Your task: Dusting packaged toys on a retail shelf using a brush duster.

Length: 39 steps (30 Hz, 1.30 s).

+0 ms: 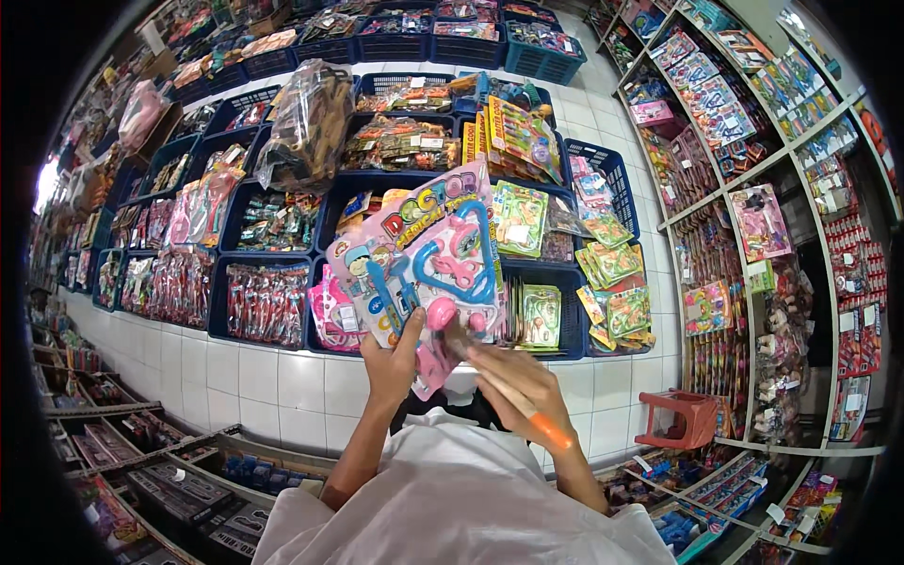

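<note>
My left hand [394,365] grips the lower left edge of a pink carded toy doctor set [379,226], tilted up in front of me over the baskets. Under clear plastic, the card carries a blue toy stethoscope and pink pieces. Wrapped in my right hand [539,379] is a brush [508,394] with a pale wooden handle and an orange end lying over my wrist. Its blurred bristle end is at the lower part of the pack; whether it touches cannot be told.
Dark blue baskets [218,299] of packaged toys stand in rows on white floor tiles. Yellow carded packs [513,141] are stacked beyond the doctor set, green ones [521,218] to its right. A red plastic stool [680,420] stands by the right shelves [720,179]. More shelving flanks me at lower left.
</note>
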Motion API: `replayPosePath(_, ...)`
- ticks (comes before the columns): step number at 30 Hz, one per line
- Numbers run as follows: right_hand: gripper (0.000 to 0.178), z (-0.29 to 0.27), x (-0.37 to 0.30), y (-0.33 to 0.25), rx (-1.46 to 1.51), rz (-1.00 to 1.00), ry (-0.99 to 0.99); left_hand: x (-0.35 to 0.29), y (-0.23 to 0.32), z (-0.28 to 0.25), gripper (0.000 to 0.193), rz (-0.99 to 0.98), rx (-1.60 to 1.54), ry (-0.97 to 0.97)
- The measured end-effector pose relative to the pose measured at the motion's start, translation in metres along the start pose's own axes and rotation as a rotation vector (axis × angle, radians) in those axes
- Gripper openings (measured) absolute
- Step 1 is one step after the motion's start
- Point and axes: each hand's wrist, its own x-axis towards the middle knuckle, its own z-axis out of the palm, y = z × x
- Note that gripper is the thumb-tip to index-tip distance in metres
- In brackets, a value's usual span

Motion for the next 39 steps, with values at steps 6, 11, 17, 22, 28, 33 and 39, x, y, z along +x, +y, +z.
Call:
replayPosePath(6,0.029,-0.012,-0.006,0.016,0.055,0.159,0.064,-0.003,0.004,0.000,0.015,0.066,-0.023,0.070)
replayPosePath(11,0.025,-0.009,0.000,0.019,0.020,0.266,0.224,-0.009,0.000,0.003,0.010,-0.051,-0.023,0.019)
replayPosePath(17,0.026,0.002,0.002,0.002,0.031,0.200,0.082,-0.005,-0.009,0.001,0.013,0.022,-0.047,0.048)
replayPosePath(22,0.027,0.005,0.000,0.003,0.044,0.218,-0.072,-0.006,-0.015,-0.015,0.017,0.081,-0.030,0.075)
replayPosePath(28,0.032,0.025,-0.024,0.009,-0.038,0.462,-0.280,0.004,-0.004,-0.036,0.020,0.035,-0.159,0.242)
replayPosePath(33,0.030,0.017,-0.023,-0.002,0.050,0.349,-0.185,0.011,0.004,-0.043,0.028,0.069,-0.220,0.288)
replayPosePath(39,0.030,-0.001,-0.005,-0.019,0.048,0.276,0.056,0.008,0.006,-0.034,0.033,0.012,-0.308,0.303)
